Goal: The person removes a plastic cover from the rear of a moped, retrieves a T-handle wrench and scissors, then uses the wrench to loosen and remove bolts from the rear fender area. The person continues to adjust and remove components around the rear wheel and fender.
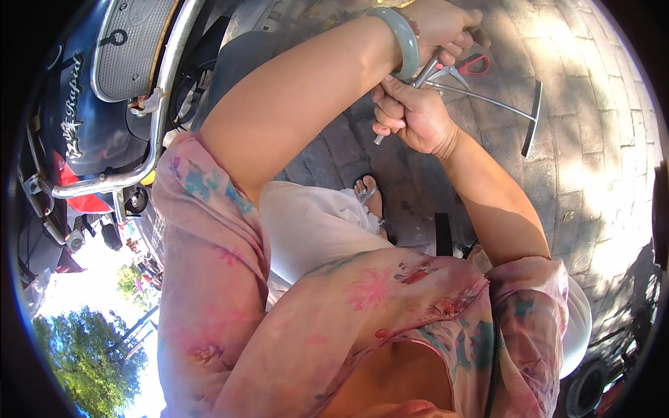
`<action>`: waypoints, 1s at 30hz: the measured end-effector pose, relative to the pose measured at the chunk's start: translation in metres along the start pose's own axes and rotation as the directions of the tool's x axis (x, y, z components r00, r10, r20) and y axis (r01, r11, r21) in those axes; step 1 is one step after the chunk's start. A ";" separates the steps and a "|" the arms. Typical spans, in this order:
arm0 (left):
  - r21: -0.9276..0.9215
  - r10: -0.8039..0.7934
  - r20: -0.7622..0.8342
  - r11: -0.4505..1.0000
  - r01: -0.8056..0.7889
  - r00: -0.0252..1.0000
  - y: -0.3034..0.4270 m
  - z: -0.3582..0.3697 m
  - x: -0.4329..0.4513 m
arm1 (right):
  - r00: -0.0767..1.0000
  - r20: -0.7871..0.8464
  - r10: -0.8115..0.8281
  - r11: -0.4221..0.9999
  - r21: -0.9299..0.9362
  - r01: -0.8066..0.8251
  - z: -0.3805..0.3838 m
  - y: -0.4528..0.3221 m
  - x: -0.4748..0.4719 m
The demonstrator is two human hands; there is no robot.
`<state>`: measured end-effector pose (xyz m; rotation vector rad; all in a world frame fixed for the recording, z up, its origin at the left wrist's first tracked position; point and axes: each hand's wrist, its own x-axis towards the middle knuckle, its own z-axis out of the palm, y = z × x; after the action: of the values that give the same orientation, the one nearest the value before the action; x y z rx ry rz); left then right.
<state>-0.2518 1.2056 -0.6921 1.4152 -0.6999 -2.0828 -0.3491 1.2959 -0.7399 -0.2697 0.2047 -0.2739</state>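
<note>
My right hand (415, 112) is closed around a silver metal rod (426, 73), whose lower end sticks out below the fingers. At its upper end, the curled fingers of my left hand (444, 31) grip the same rod; a pale green bangle (405, 44) circles that wrist. Just beyond the hands is a pair of red-handled scissors (464, 68). A T-shaped tool with a thin metal shaft (486, 98) and a dark crossbar (533, 120) extends to the right. The near end of its shaft runs behind my right hand, so I cannot tell what it joins.
Brick paving (564, 172) spreads beneath, partly sunlit. A dark motor scooter (94, 130) with a chrome guard bar (168, 62) stands close on the left. My sandalled foot (372, 196) rests on the bricks. A black strap (443, 234) and a tyre (586, 389) also show.
</note>
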 end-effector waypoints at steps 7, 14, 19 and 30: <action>0.569 0.550 0.131 0.640 -0.517 0.825 -0.015 0.002 -0.117 | 0.972 0.176 -0.158 0.183 -0.962 0.204 -0.020 -0.042 0.010; 0.570 0.400 0.810 -0.361 -0.738 0.429 -0.104 -0.029 -0.130 | 0.924 -0.167 0.345 -0.833 -0.509 0.219 0.041 -0.088 0.022; 0.348 0.101 0.884 -0.795 -0.497 0.457 -0.120 -0.039 -0.083 | 0.920 -0.300 0.253 -0.945 -0.281 0.168 0.069 -0.078 0.025; 0.478 0.224 0.870 -0.606 -0.637 0.440 -0.078 -0.024 -0.094 | 0.933 -0.303 -0.195 0.675 -0.732 -0.096 0.013 -0.061 -0.036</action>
<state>-0.2097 1.3229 -0.6890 0.5162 -2.9247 -0.2207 -0.3944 1.2527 -0.7038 -1.0533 0.6844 -0.2838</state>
